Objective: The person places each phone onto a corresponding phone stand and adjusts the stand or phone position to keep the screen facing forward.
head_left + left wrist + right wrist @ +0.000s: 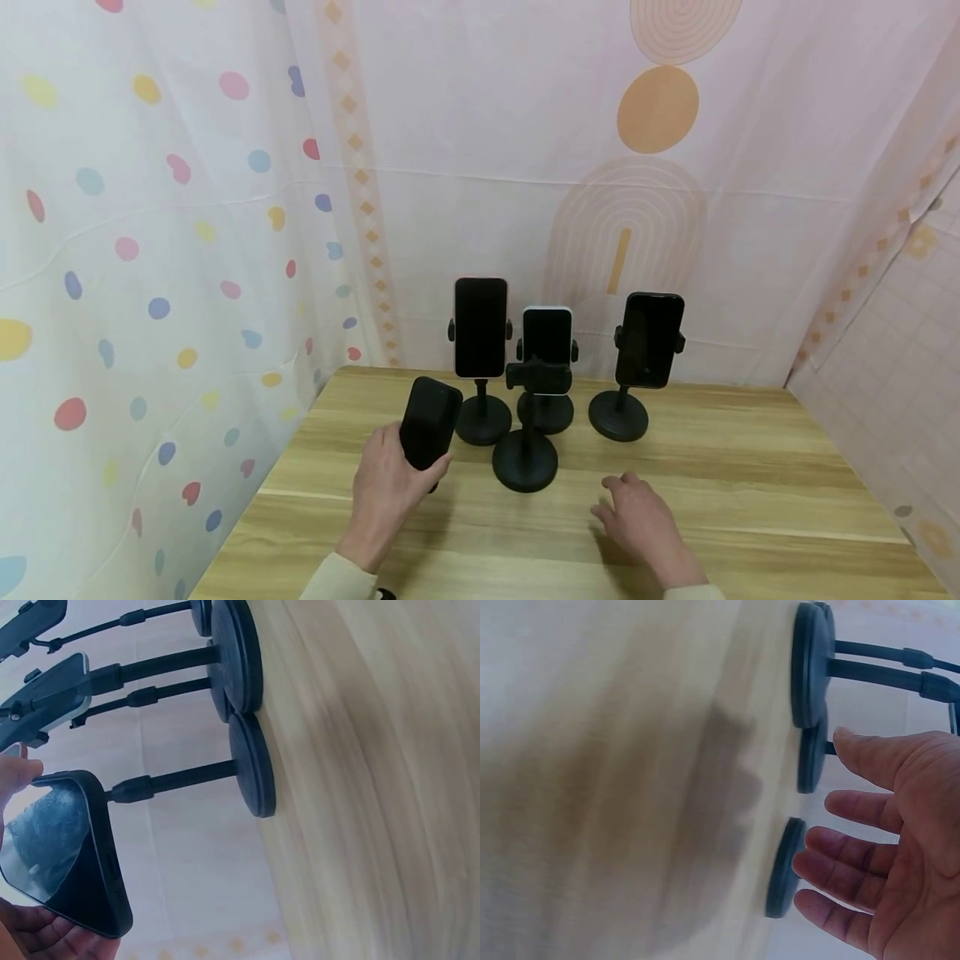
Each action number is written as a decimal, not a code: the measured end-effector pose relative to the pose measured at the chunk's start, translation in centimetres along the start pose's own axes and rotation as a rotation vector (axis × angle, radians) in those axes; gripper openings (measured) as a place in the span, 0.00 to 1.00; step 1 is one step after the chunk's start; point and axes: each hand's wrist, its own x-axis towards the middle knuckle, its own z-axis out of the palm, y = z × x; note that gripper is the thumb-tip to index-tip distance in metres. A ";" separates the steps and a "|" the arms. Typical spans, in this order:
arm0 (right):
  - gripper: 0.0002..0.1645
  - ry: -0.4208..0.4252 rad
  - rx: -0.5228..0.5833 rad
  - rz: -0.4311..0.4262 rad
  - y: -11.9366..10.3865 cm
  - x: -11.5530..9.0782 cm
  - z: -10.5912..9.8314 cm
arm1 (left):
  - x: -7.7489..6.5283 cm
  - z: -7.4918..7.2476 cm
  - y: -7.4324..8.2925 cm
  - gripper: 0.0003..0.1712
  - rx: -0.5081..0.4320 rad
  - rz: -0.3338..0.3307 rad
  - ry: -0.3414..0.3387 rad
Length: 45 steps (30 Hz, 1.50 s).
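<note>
My left hand [386, 483] grips a black smartphone [430, 422] by its lower end, thumb on one edge and fingers on the other. In the left wrist view the phone [64, 847] shows a dark, glossy screen. Just right of it stands a black phone stand [525, 461] whose clamp [538, 377] holds nothing. My right hand [637, 517] hovers over the table at the right, fingers loosely bent and holding nothing. The right wrist view shows its palm [930, 847] with the fingers apart, near the stand bases.
Behind the front stand, three more stands hold phones: a tall phone [481, 327] at left, a white-edged phone [547, 333] in the middle, a black phone [650, 340] at right. They stand on a wooden table [750, 483]. Patterned curtains [480, 125] hang around it.
</note>
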 end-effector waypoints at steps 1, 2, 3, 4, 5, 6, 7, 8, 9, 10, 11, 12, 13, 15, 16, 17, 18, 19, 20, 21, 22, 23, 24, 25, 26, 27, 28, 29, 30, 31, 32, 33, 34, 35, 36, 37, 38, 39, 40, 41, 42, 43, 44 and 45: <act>0.23 0.007 0.003 -0.001 -0.1 0.1 -0.2 | 0.0 0.0 0.1 0.44 -0.003 0.010 0.016; 0.23 0.012 0.002 -0.002 -0.2 0.2 -0.4 | 0.0 0.0 0.2 0.44 -0.005 0.021 0.033; 0.23 0.014 -0.001 -0.001 -0.3 0.3 -0.6 | 0.0 -0.1 0.4 0.44 -0.011 0.032 0.050; 0.23 0.014 -0.004 -0.001 -0.4 0.5 -0.8 | 0.0 -0.1 0.5 0.43 -0.014 0.042 0.067; 0.24 0.014 -0.005 0.001 -0.6 0.6 -1.0 | 0.1 -0.1 0.6 0.43 -0.015 0.052 0.083; 0.24 0.014 -0.006 0.002 -0.7 0.7 -1.3 | 0.1 -0.1 0.8 0.43 -0.015 0.063 0.097; 0.24 0.017 -0.012 0.000 -0.9 0.8 -1.6 | 0.1 -0.2 0.9 0.43 -0.017 0.074 0.110; 0.25 0.021 -0.020 -0.003 -1.1 0.9 -1.8 | 0.2 -0.2 1.0 0.43 -0.020 0.085 0.123; 0.25 0.025 -0.026 -0.007 -1.2 1.0 -2.0 | 0.2 -0.3 1.2 0.43 -0.020 0.095 0.133; 0.25 0.030 -0.031 -0.012 -1.4 1.1 -2.3 | 0.2 -0.3 1.3 0.43 -0.019 0.102 0.139; 0.25 0.039 -0.035 -0.018 -1.5 1.1 -2.5 | 0.3 -0.3 1.4 0.43 -0.022 0.111 0.147; 0.25 0.051 -0.040 -0.026 -1.7 1.2 -2.7 | 0.3 -0.4 1.6 0.43 -0.025 0.121 0.153; 0.26 0.062 -0.045 -0.033 -1.8 1.2 -2.9 | 0.4 -0.5 1.7 0.43 -0.026 0.127 0.154; 0.26 0.087 -0.048 -0.050 -2.2 1.4 -3.3 | 0.4 -0.6 2.0 0.43 -0.027 0.140 0.152; 0.26 0.100 -0.051 -0.061 -2.4 1.4 -3.5 | 0.5 -0.6 2.1 0.43 -0.031 0.149 0.153; 0.26 0.116 -0.054 -0.074 -2.5 1.6 -3.7 | 0.5 -0.7 2.3 0.43 -0.034 0.158 0.155; 0.26 0.129 -0.060 -0.089 -2.7 1.7 -4.0 | 0.5 -0.7 2.4 0.43 -0.034 0.163 0.154; 0.26 0.142 -0.065 -0.106 -2.8 1.8 -4.2 | 0.5 -0.7 2.5 0.43 -0.037 0.170 0.156; 0.27 0.159 -0.072 -0.124 -3.0 1.9 -4.5 | 0.5 -0.7 2.7 0.44 -0.041 0.179 0.159; 0.27 0.172 -0.080 -0.140 -3.1 2.1 -4.8 | 0.5 -0.7 2.8 0.44 -0.041 0.189 0.165; 0.27 0.190 -0.087 -0.156 -3.2 2.2 -5.0 | 0.6 -0.7 2.9 0.45 -0.045 0.196 0.169; 0.27 0.207 -0.094 -0.170 -3.4 2.4 -5.3 | 0.6 -0.7 3.1 0.45 -0.047 0.203 0.172; 0.27 0.223 -0.104 -0.182 -3.5 2.5 -5.6 | 0.6 -0.7 3.2 0.45 -0.047 0.210 0.175; 0.27 0.239 -0.113 -0.192 -3.6 2.6 -5.8 | 0.7 -0.7 3.4 0.45 -0.048 0.219 0.179; 0.27 0.254 -0.121 -0.200 -3.8 2.8 -6.1 | 0.7 -0.7 3.5 0.46 -0.048 0.227 0.182; 0.27 0.266 -0.130 -0.208 -4.0 2.9 -6.4 | 0.7 -0.7 3.7 0.45 -0.049 0.235 0.185; 0.27 0.278 -0.136 -0.216 -4.2 3.0 -6.7 | 0.8 -0.7 3.8 0.45 -0.050 0.242 0.188; 0.28 0.288 -0.142 -0.224 -4.3 3.2 -7.0 | 0.8 -0.8 3.9 0.45 -0.052 0.248 0.190; 0.28 0.297 -0.148 -0.231 -4.5 3.3 -7.2 | 0.8 -0.8 4.1 0.45 -0.054 0.255 0.193; 0.28 0.307 -0.152 -0.237 -4.7 3.4 -7.4 | 0.8 -0.7 4.2 0.45 -0.057 0.260 0.194; 0.29 0.315 -0.155 -0.243 -4.9 3.6 -7.7 | 0.8 -0.7 4.4 0.45 -0.057 0.265 0.196; 0.29 0.321 -0.160 -0.247 -5.0 3.7 -7.9 | 0.9 -0.7 4.6 0.45 -0.056 0.271 0.198; 0.30 0.327 -0.159 -0.251 -5.3 3.8 -8.1 | 0.9 -0.7 4.7 0.45 -0.054 0.274 0.202; 0.30 0.334 -0.161 -0.254 -5.4 3.9 -8.3 | 0.9 -0.7 4.9 0.45 -0.051 0.276 0.205; 0.31 0.342 -0.162 -0.256 -5.6 4.0 -8.5 | 0.9 -0.7 5.0 0.45 -0.046 0.280 0.208; 0.32 0.351 -0.161 -0.258 -5.8 4.1 -8.6 | 0.9 -0.8 5.2 0.45 -0.040 0.281 0.212; 0.32 0.357 -0.158 -0.261 -6.0 4.3 -8.8 | 0.9 -0.8 5.3 0.45 -0.034 0.283 0.214; 0.32 0.368 -0.156 -0.263 -6.3 4.4 -9.0 | 0.9 -0.8 5.5 0.46 -0.031 0.285 0.215; 0.33 0.377 -0.152 -0.267 -6.5 4.5 -9.2 | 0.9 -0.8 5.6 0.46 -0.027 0.285 0.214; 0.33 0.386 -0.154 -0.271 -6.7 4.6 -9.4 | 0.8 -0.8 5.7 0.46 -0.025 0.285 0.211; 0.34 0.392 -0.152 -0.274 -6.9 4.6 -9.6 | 0.8 -0.8 5.8 0.46 -0.024 0.286 0.209; 0.34 0.398 -0.154 -0.277 -7.1 4.7 -9.8 | 0.8 -0.9 6.0 0.46 -0.027 0.285 0.205; 0.35 0.402 -0.155 -0.280 -7.3 4.8 -10.0 | 0.8 -0.9 6.1 0.46 -0.029 0.286 0.200; 0.35 0.411 -0.159 -0.284 -7.5 4.8 -10.1 | 0.8 -0.9 6.2 0.46 -0.031 0.286 0.197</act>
